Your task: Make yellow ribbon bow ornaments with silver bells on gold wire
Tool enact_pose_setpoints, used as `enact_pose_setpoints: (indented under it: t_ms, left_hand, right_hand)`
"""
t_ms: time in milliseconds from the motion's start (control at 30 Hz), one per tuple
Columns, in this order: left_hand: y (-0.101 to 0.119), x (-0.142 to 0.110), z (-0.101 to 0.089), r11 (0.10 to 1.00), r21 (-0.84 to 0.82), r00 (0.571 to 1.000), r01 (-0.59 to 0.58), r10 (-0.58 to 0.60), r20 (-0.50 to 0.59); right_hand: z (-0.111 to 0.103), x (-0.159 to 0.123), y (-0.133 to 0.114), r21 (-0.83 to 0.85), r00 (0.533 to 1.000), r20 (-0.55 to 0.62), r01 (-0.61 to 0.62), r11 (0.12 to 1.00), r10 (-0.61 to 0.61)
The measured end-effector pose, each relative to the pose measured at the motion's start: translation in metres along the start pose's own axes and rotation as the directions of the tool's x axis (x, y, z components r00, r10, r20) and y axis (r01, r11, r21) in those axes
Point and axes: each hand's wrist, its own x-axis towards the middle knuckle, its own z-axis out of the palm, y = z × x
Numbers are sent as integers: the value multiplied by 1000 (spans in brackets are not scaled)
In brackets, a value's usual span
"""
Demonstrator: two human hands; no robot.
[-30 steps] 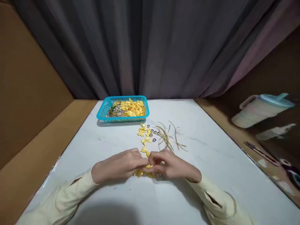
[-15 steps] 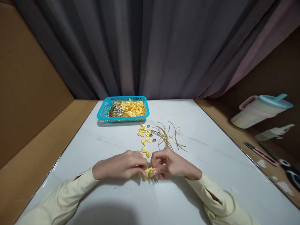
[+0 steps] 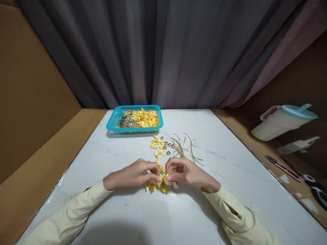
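Note:
Between my two hands a yellow ribbon bow [image 3: 163, 177] is pinched at both sides, its tails hanging down. My left hand [image 3: 146, 173] grips its left loop with thumb and forefinger. On the opposite loop, my right hand [image 3: 181, 173] is closed the same way. More yellow bows [image 3: 151, 186] lie on the table just below the fingers. Beyond the hands runs a short column of loose bows [image 3: 159, 154]. Small silver bells or beads [image 3: 168, 153] are scattered beside that column. Thin gold wire pieces [image 3: 182, 146] lie in a loose tangle behind my right hand.
A blue basket [image 3: 109, 128] at the far edge holds yellow bows, silver pieces and a gold wire bundle. Along the right side are a lidded tumbler [image 3: 274, 124], a small squeeze bottle [image 3: 293, 146], pink-handled tweezers or snips [image 3: 288, 171] and black-handled scissors [image 3: 320, 195].
Both hands have risen slightly away from me with the pinched bow, which now shows upright between the fingertips. The bows lying beneath have come into view.

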Motion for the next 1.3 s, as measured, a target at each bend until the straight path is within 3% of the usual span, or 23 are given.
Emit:
enact_pose_setpoints:
  t_ms: [167,600,800,933,1000,1133,1300]
  left_hand:
    - [-3,0,1,997,50,997,-52,55,-51]
    - [-6,0,6,981,-154,992,-120,123,10]
    - [-6,-1,0,988,-152,998,29,-21,54]
    - [-3,-1,-3,957,-267,992,114,-125,-22]
    - [-1,-1,-1,977,-184,992,109,-120,-48]
    - [-4,0,4,994,75,997,79,-79,6]
    - [-13,-2,1,979,126,985,162,-168,42]
  right_hand:
    - [-1,1,2,-63,999,-30,10,998,-12]
    - [3,1,6,22,999,7,-37,999,37]
    - [2,3,11,8,999,0,-36,999,36]
    - [4,5,13,-33,1000,6,-27,999,27]
    - [6,6,15,-57,1000,7,-17,998,18]
    - [8,7,16,-131,1000,-9,6,991,-8]
    - [-3,9,12,-379,978,-176,35,925,-109]
